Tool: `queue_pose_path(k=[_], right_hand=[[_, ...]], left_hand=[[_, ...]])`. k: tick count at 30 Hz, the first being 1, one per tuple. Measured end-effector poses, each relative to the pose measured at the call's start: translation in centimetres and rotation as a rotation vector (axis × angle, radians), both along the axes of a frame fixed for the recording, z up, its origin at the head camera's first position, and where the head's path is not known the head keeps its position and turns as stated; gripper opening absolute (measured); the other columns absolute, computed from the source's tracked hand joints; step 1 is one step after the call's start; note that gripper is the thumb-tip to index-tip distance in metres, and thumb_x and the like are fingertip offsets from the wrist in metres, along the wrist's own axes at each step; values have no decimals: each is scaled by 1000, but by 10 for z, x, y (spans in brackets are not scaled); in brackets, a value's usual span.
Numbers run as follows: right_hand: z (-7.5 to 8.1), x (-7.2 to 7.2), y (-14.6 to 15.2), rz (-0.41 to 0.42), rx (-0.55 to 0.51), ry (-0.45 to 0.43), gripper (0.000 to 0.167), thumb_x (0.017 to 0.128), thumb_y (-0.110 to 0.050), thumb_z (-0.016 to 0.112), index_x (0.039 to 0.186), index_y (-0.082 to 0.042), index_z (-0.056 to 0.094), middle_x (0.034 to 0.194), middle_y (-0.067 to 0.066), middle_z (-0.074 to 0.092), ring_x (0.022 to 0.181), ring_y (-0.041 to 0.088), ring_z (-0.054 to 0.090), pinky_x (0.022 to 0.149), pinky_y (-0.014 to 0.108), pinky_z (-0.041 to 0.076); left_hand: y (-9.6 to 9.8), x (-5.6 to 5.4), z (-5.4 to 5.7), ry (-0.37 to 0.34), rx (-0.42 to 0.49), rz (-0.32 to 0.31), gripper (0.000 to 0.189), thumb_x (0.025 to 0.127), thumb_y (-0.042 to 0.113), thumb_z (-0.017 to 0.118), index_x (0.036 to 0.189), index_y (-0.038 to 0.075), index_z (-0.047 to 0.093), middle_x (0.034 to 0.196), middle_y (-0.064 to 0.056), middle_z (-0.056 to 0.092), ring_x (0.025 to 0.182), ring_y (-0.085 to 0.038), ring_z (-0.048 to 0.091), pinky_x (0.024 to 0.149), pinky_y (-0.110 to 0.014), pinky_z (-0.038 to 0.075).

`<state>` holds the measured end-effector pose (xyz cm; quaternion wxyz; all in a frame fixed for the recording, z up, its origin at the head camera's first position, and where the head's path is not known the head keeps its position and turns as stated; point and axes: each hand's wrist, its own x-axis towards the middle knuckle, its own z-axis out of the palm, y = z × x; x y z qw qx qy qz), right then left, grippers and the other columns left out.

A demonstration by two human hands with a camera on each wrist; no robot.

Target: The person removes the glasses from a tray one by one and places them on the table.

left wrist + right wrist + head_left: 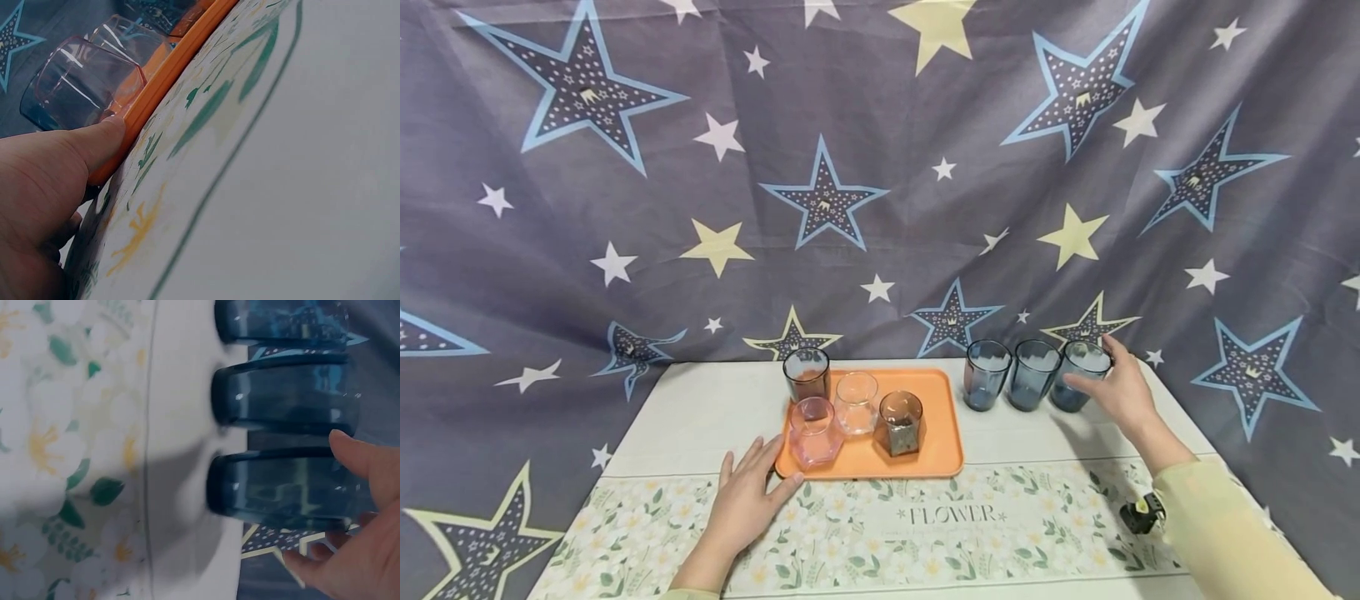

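Observation:
My left hand [741, 500] rests at the near left corner of an orange tray [943, 417], fingers spread fairly straight. Its thumb [103, 140] touches the tray's rim in the left wrist view. On the tray stand a pink glass [815, 433], a clear glass [856, 406], a brown glass [901, 425] and, at the back left, a blue-grey glass [807, 375]. Over to the right, my right hand [1123, 392] holds the rightmost blue glass [281, 490] near its rim, thumb in front, fingers around the far side. That glass stands upright on the table.
Two more blue glasses [987, 377] stand in a row just left of the held one. A floral runner printed FLOWER [951, 514] crosses the white table [707, 417]. Behind the table's back edge hangs a star-patterned cloth [850, 108]. A small black device [1141, 513] sits at my right wrist.

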<state>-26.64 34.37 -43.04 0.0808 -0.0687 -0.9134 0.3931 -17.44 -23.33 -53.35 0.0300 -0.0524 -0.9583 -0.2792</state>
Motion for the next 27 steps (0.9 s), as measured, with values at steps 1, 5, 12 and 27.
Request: queue_pose_path(k=[1, 5, 12, 27], right_hand=[[2, 1, -2, -11, 25, 14, 115, 97, -31, 89, 176, 0, 11, 171, 41, 23, 152, 65, 30, 119, 78, 32], [15, 5, -12, -35, 74, 91, 110, 96, -33, 90, 175, -1, 20, 169, 41, 27, 150, 66, 32, 118, 79, 32], [37, 11, -47, -27, 35, 296, 90, 94, -21, 92, 167, 0, 44, 160, 31, 50, 148, 53, 45, 118, 71, 37], [40, 12, -125, 167, -67, 279, 86, 95, -24, 92, 166, -6, 48, 161, 22, 53, 150, 43, 48, 121, 65, 40]], left_hand=[[0, 0, 0, -3, 2, -1, 80, 105, 45, 77, 166, 1, 47, 168, -22, 48, 162, -48, 31, 130, -73, -3], [-1, 2, -1, -6, 5, -6, 81, 105, 45, 76, 166, 1, 47, 168, -21, 48, 162, -48, 31, 130, -73, -3], [-2, 2, -2, 14, 8, -6, 81, 105, 46, 76, 166, 1, 48, 167, -21, 49, 161, -48, 32, 130, -73, -2], [0, -1, -2, 21, -4, 1, 81, 105, 44, 77, 166, 0, 47, 168, -22, 48, 162, -48, 32, 130, -72, -1]])
